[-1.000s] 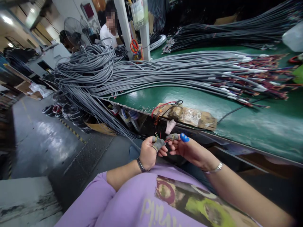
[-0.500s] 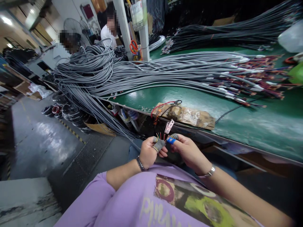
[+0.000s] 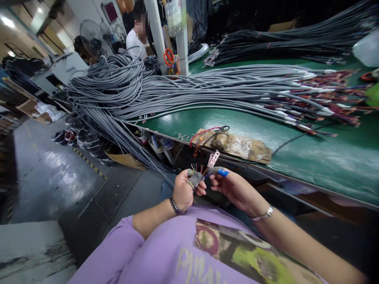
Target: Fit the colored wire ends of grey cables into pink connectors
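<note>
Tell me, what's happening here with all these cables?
A person in a purple shirt is at a green table piled with grey cables. Their left hand grips a bundle of coloured wires, tips fanned out above the fist. The right hand, wearing a blue fingertip cover, seems to pinch one of those wires. Another person is at the far end.

Just below the edge of the green counter [image 3: 310,157], the left hand [image 3: 182,191] grips a fan of coloured wires [image 3: 199,169] (fingertips capped in grey). The right hand [image 3: 235,189] pinches at them. Grey cables [image 3: 207,88] sprawl across the counter.
</note>
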Available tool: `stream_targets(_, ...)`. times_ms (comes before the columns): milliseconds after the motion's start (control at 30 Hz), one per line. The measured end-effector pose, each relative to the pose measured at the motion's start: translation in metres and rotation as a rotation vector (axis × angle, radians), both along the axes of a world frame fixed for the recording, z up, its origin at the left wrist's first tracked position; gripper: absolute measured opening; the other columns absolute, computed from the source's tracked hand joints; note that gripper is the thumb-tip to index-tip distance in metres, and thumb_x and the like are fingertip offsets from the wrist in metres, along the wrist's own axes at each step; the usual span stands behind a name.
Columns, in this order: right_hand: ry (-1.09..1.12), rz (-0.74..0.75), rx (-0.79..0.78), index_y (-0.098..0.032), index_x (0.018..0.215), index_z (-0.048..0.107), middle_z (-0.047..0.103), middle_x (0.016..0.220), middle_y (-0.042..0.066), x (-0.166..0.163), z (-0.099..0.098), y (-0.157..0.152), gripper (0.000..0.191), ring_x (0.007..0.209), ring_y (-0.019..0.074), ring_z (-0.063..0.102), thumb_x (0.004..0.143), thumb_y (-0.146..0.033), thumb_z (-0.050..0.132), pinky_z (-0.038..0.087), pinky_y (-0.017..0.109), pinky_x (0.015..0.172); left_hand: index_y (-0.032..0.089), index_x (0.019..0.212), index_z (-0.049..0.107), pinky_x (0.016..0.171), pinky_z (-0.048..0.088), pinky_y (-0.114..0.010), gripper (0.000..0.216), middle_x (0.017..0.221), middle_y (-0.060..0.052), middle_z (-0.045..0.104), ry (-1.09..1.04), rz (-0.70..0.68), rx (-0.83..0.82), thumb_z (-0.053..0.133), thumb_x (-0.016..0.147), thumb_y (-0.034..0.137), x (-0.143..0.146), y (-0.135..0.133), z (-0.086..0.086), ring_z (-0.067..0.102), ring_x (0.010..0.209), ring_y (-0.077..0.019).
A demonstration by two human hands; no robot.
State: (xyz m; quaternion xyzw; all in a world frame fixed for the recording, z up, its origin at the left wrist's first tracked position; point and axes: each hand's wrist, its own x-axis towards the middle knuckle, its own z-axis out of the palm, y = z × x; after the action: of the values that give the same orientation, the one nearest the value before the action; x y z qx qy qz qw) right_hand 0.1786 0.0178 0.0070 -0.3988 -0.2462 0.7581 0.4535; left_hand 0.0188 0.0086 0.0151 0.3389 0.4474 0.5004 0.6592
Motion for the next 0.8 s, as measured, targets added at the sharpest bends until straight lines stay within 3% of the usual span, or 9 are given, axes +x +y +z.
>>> stream_targets(167, 0.06, -0.015, -0.041, -0.02, 0.081, 0.067, 0.066, 0.079, 0.004, 0.004, 0.009, 0.019, 0.038, 0.063, 0.0131, 0.058, 0.079, -0.057, 0.06, 0.051, 0.025, 0.059, 0.015, 0.067, 0.051, 0.034, 0.034, -0.017, 0.039, 0.053, 0.001, 0.06, -0.03, -0.058, 0.039, 0.073, 0.068, 0.048, 0.002, 0.001, 0.006, 0.052, 0.036, -0.0083)
stream_targets(367, -0.019, -0.012, 0.079, -0.02, 0.072, 0.061, 0.059, 0.061, 0.0, -0.008, 0.014, 0.026, 0.041, 0.055, 0.0136, 0.052, 0.067, -0.059, 0.073, 0.045, 0.027, 0.054, 0.015, 0.066, 0.051, 0.033, 0.033, -0.017, 0.041, 0.052, 0.001, 0.06, -0.086, -0.153, -0.004, 0.074, 0.063, 0.049, 0.009, 0.004, 0.012, 0.052, 0.035, -0.0086)
stream_targets(533, 0.043, -0.033, 0.06, -0.021, 0.073, 0.063, 0.06, 0.062, 0.0, -0.009, 0.012, 0.026, 0.037, 0.057, 0.015, 0.054, 0.07, -0.057, 0.071, 0.046, 0.029, 0.055, 0.016, 0.067, 0.049, 0.033, 0.032, -0.018, 0.039, 0.05, 0.002, 0.059, -0.164, -0.204, -0.096, 0.075, 0.061, 0.045, 0.01, 0.009, 0.01, 0.05, 0.034, -0.0087)
stream_targets(800, 0.086, -0.094, 0.062, -0.02, 0.073, 0.066, 0.063, 0.068, 0.0, -0.014, 0.012, 0.029, 0.035, 0.062, 0.0135, 0.054, 0.065, -0.052, 0.078, 0.046, 0.027, 0.06, 0.017, 0.069, 0.048, 0.035, 0.031, -0.018, 0.039, 0.05, 0.003, 0.058, -0.178, -0.156, -0.136, 0.075, 0.062, 0.044, 0.01, 0.011, 0.003, 0.049, 0.034, -0.0082)
